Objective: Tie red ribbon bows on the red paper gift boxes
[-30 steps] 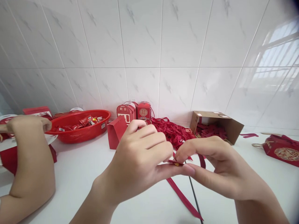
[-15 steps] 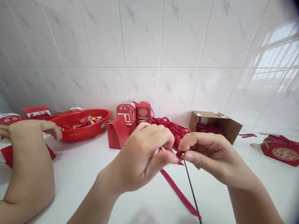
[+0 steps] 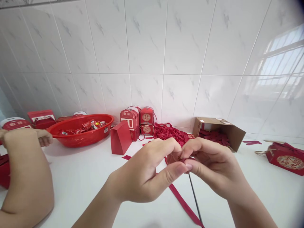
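Note:
My left hand and my right hand meet at the centre, thumbs and fingertips pinched together on a dark red ribbon. One end of the ribbon trails down over the white table. Most of the part between my fingertips is hidden. A thin dark line runs down the table below my right thumb. Behind my hands lies a tangled heap of red ribbons.
A red basket of wrapped sweets stands left, near another person's arm. A plain red box and stacked printed boxes stand mid-back. Right are a cardboard box and a red box.
My left thumb and fingers have closed in against my right fingertips, and the small gold piece seen there before is mostly covered. The other person's hand has moved left, off the basket's rim.

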`<state>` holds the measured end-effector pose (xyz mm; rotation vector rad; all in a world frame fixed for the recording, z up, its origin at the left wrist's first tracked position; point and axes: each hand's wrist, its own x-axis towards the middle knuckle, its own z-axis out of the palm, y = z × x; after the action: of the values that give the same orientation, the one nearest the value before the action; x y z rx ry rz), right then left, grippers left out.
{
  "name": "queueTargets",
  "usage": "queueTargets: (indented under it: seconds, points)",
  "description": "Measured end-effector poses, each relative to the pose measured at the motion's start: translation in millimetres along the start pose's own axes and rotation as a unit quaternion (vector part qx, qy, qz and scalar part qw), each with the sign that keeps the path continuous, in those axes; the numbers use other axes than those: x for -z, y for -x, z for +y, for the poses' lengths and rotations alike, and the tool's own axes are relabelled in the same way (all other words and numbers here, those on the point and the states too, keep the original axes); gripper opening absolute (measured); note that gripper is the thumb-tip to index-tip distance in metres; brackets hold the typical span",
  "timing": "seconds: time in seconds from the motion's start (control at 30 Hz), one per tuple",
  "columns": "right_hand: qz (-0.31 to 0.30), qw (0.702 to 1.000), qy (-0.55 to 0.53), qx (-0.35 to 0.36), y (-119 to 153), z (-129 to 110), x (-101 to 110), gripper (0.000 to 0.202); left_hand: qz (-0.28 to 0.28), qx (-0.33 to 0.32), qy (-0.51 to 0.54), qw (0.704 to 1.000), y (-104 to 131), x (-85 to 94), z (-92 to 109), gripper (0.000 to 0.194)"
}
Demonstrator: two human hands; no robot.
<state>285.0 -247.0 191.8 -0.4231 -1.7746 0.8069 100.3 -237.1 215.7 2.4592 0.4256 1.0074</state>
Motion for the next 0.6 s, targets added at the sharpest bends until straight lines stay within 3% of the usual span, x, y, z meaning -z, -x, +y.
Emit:
queueTargets:
  seconds: [0.13,0.23,0.4,0.6]
  points:
    - [0.017,0.999,0.000,0.050,-2,2,-6,0.008,-0.004,0.015,0.082,0.997,0,0.9,1,0.020]
    - [0.048,0.992,0.042,0.108,-3,1,-9,0.012,-0.023,0.071,0.136,0.988,1,1.5,6,0.024]
    - [0.076,0.988,0.027,0.130,0,0,-15,0.034,-0.039,0.146,0.256,0.955,4,0.8,14,0.030]
    - [0.087,0.970,0.127,0.187,2,2,-15,0.032,-0.045,0.191,0.342,0.919,2,1.4,13,0.026]
